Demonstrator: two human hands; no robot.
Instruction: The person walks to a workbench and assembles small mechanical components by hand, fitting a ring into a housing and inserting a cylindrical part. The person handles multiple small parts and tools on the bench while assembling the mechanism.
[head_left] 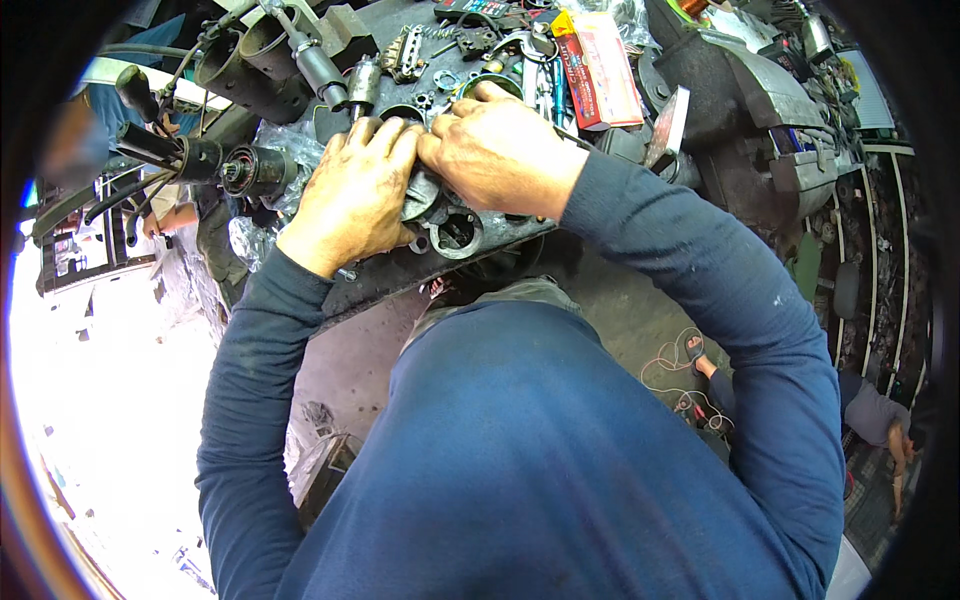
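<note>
Both my hands are together over the near edge of a dark workbench (pixel 350 298). My left hand (pixel 352 190) is closed over a grey rounded metal part (pixel 422 194), its fingers curled over the far side. Right beside it, my right hand (pixel 505 150) is closed in a pinch, its fingertips at the upper part of the same piece. What lies between those fingertips is hidden by the hand. A round open metal housing (pixel 456 234) sits on the bench just below my right hand. A small metal ring (pixel 419 243) lies by my left thumb.
Left of my hands is a motor-like cylinder (pixel 250 172) on plastic wrap. Beyond stand a metal cylinder (pixel 364 82), a red and white box (pixel 598 75) and small tools. A large dark vise (pixel 735 110) stands right. Other people are at far left and lower right (pixel 880 408).
</note>
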